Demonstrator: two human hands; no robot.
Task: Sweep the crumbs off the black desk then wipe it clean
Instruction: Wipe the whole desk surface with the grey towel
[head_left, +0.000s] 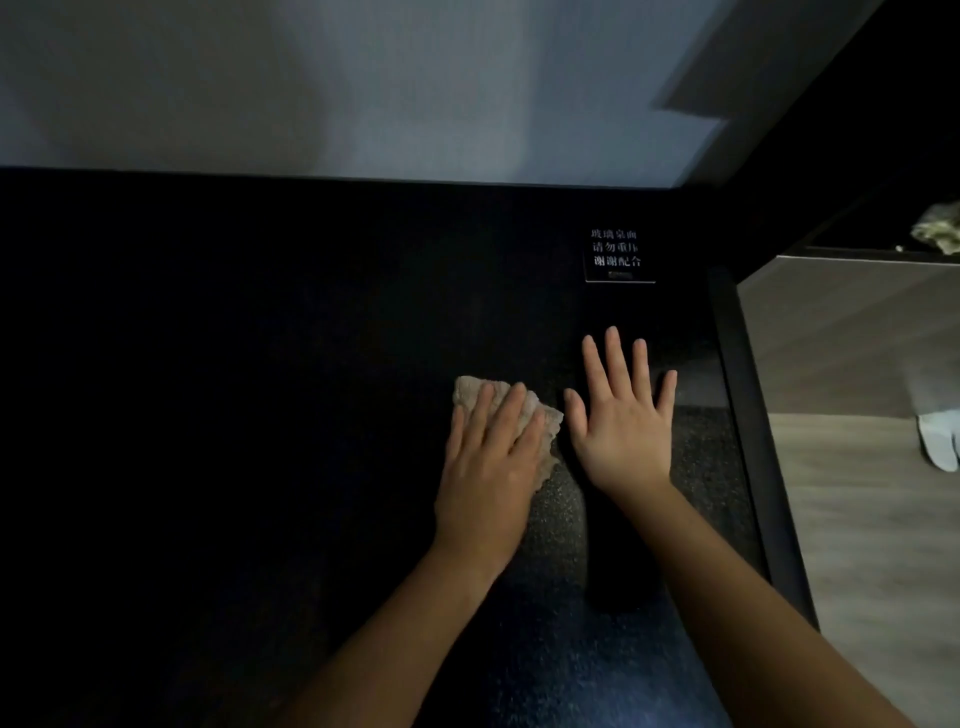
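Pressing down on a cloth (470, 389) with my left hand (488, 467), I have my fingers laid straight and close together across it, the palm flat on top. The cloth is a pale, crumpled, rough-looking rag. It lies on the black desk (234, 364), right of the middle, and its edges stick out past my fingertips and along the thumb side of the hand.

My right hand (621, 431) lies just beside it, palm down on the desk, with the fingers spread wide and straight and nothing in it. The thumb points toward the cloth, with a narrow strip of dark desk between them. Both bare forearms reach in from the near edge.

The desk fills most of the view and is very dark. Near me the surface looks speckled, but I cannot tell whether any of that is crumbs. Beyond my right hand, toward the far right corner, a small black sign (618, 255) with white lettering sits on the desk.

A pale wall (363, 88) rises behind the desk's far edge. To the right, past the desk's edge, there is a wooden floor (857, 519) with something white (937, 441) on it. A crumpled greenish scrap (937, 228) lies on a dark ledge at the upper right.
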